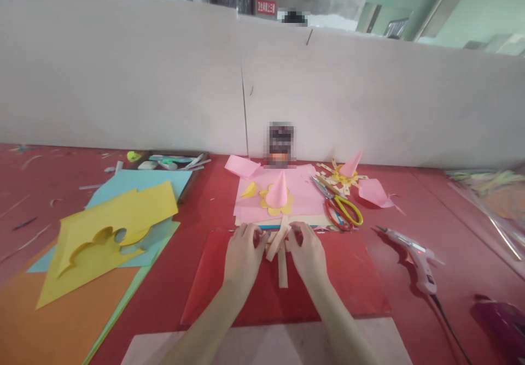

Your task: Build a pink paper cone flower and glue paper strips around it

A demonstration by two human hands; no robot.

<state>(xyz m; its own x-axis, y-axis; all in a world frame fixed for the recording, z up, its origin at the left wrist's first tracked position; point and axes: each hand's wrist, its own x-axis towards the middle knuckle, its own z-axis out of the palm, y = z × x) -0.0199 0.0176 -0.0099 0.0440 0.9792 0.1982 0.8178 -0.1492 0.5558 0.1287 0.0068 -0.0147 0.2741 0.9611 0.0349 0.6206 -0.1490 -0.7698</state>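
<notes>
Several beige paper strips [283,269] lie crossed over one another above the red board [348,277]. From the left side, my left hand [245,247] has its fingers curled in a pinch at the strips' ends. My right hand [308,247] pinches at the opposite side, its thumb and finger close to the crossing. The fingertips partly cover the strips there. Just beyond my hands stands a pink paper cone [277,191] on a yellow flower-shaped paper base [275,210], with pink sheets [309,190] beneath it.
Scissors with red and yellow handles [344,212] lie right of the pink sheets. Farther right rests a glue gun [414,253] with its cord. A second cone [351,164] sits behind the scissors. Cut yellow paper [156,206] lies left. A white partition [164,81] borders the table.
</notes>
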